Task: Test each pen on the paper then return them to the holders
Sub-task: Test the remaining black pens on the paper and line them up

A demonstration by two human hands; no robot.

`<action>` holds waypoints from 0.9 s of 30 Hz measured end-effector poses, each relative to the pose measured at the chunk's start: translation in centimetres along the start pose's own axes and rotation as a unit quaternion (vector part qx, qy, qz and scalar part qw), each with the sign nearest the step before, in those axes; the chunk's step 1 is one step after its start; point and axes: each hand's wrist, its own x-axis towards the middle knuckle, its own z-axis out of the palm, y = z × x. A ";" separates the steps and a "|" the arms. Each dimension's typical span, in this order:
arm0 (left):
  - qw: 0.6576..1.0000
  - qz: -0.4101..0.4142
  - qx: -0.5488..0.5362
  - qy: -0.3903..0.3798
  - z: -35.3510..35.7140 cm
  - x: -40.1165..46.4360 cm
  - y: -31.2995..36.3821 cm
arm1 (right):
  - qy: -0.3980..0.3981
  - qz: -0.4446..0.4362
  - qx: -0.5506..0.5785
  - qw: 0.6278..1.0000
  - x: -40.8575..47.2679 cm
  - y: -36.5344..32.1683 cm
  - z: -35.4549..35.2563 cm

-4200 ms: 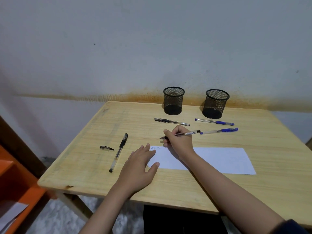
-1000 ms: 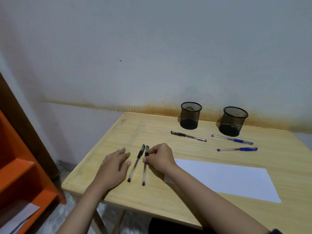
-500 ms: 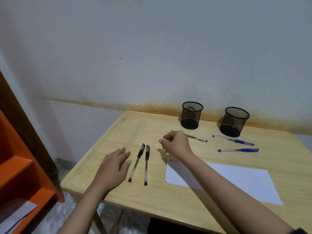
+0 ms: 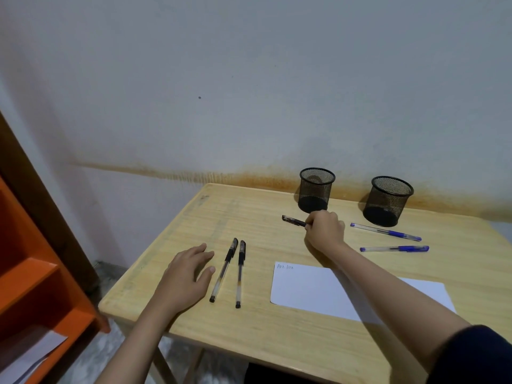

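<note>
My right hand [image 4: 324, 230] is closed around a black pen [image 4: 293, 220] lying in front of the left mesh holder [image 4: 316, 189]; only the pen's capped end shows. My left hand [image 4: 185, 275] rests flat on the table, fingers apart, holding nothing. Two capped black pens [image 4: 225, 268] [image 4: 240, 273] lie side by side just right of it. Two blue pens [image 4: 385, 232] [image 4: 394, 248] lie near the right mesh holder [image 4: 388, 200]. The white paper [image 4: 310, 289] carries small writing at its top left corner.
The wooden table [image 4: 277, 336] stands against a stained wall. An orange shelf unit [image 4: 30, 275] stands to the left, off the table's edge. Both holders appear empty.
My right hand let go of the second black pen beside the first, then reached back across the table and closed on the black pen near the left holder. My left hand stayed put.
</note>
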 end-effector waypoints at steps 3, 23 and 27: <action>1.000 0.001 0.000 0.002 0.0 -0.1 0.1 | -0.015 -0.021 0.048 0.999 -0.7 0.0 -0.6; 0.941 0.175 -0.288 0.024 0.6 -1.7 13.0 | -0.164 -0.060 0.382 0.908 -15.1 1.2 -10.1; 0.926 0.131 -0.354 0.028 1.1 -1.8 13.1 | -0.231 -0.048 0.495 0.837 -15.3 2.9 -12.0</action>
